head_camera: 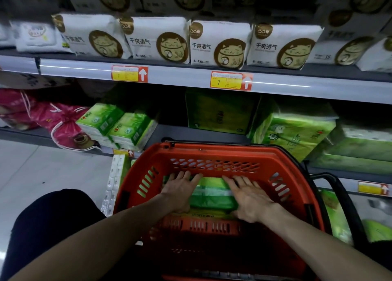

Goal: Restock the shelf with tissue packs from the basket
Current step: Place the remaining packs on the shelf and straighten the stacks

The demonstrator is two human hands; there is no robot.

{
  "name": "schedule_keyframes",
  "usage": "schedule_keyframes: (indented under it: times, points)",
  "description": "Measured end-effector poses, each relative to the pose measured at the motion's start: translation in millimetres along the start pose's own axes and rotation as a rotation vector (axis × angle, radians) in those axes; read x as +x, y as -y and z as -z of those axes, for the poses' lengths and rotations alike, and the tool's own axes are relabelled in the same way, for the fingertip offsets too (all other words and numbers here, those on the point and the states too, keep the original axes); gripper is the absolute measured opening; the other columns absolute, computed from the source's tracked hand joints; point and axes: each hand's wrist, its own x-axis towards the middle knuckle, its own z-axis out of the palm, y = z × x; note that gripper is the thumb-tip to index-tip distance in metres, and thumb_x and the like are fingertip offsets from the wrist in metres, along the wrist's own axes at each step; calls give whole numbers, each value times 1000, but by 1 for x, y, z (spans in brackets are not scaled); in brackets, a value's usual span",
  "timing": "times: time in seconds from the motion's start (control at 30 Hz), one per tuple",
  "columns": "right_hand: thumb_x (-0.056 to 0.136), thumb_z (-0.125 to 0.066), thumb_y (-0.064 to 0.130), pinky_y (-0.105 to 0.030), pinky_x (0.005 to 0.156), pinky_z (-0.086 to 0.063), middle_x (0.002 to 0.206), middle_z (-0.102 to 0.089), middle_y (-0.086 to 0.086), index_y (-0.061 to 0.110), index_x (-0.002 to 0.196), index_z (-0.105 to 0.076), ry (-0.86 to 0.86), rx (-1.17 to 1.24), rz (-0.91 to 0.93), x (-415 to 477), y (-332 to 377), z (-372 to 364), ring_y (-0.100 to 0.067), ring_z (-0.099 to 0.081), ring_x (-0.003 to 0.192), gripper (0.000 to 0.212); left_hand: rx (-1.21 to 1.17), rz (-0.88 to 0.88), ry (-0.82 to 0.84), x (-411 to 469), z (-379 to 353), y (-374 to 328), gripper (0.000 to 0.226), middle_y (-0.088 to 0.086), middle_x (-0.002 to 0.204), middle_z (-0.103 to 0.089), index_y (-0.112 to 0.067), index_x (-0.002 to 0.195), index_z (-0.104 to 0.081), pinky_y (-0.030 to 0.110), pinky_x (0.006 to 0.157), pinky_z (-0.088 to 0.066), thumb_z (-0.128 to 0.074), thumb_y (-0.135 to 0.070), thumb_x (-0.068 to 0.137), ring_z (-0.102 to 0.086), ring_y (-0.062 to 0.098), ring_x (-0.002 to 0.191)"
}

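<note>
Single head-worn camera, wide-angle; the straight rails bow. It faces forward and down from a low stance, close to the grey metal shelf [180, 77]. The red perforated plastic basket [212, 151] sits nearest, lower centre. The left hand [180, 190] and right hand [248, 198] enter from the bottom edge. Pale tiled floor [53, 170] shows at left.
</note>
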Motion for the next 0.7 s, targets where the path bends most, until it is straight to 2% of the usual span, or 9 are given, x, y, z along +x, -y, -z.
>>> schedule_keyframes:
  times: [0.1, 0.2, 0.33, 0.5, 0.6, 0.67, 0.7]
  points:
    - [83, -82, 43, -46, 124, -30, 160, -28, -7, 30, 168, 0, -2, 6, -3, 3, -3, 2, -31, -27, 150, 119, -61, -19, -15, 1, 3, 0, 121, 12, 148, -38, -29, 158, -11, 55, 116, -32, -91, -28, 68, -36, 36, 139]
    - [77, -86, 45, -45, 124, -30, 156, -30, -8, 28, 167, -6, 10, 13, -1, 4, -7, 5, -32, -27, 149, 121, -102, -44, -24, -1, 10, 0, 119, 11, 148, -40, -31, 157, -18, 54, 116, -33, -94, -31, 65, -37, 34, 139]
    - [73, -89, 49, -43, 126, -27, 162, -27, -8, 26, 167, -7, 59, 12, -5, -1, -8, 20, -32, -23, 154, 126, -149, -88, -22, -10, 28, 1, 118, 8, 148, -41, -32, 157, -23, 55, 117, -32, -95, -39, 63, -37, 32, 139]
    - [70, -92, 52, -47, 126, -25, 169, -19, -4, 36, 166, -8, 155, 89, 2, -15, -18, 51, -32, -15, 158, 129, -182, -165, -97, -35, 66, -2, 116, 4, 140, -45, -37, 155, -30, 58, 114, -32, -92, -48, 58, -38, 30, 135]
    - [61, -94, 64, -43, 127, -29, 171, -24, 3, 36, 165, -17, 215, 416, 30, -35, -41, 77, -25, -25, 157, 132, -241, -191, -161, -55, 91, 8, 112, 1, 137, -49, -38, 153, -36, 54, 111, -36, -90, -53, 56, -39, 25, 132]
    - [58, -91, 73, -38, 125, -32, 167, -26, 14, 35, 164, -23, 173, 657, 78, -52, -56, 91, -15, -32, 154, 131, -368, -186, -219, -71, 110, 23, 107, -5, 135, -53, -39, 148, -43, 48, 110, -44, -92, -50, 53, -45, 19, 128]
    - [59, -90, 75, -37, 124, -34, 168, -25, 14, 33, 162, -29, 121, 755, 90, -59, -64, 96, -12, -36, 152, 127, -451, -180, -256, -79, 118, 32, 105, -9, 131, -56, -37, 146, -48, 42, 107, -49, -94, -45, 52, -50, 15, 123]
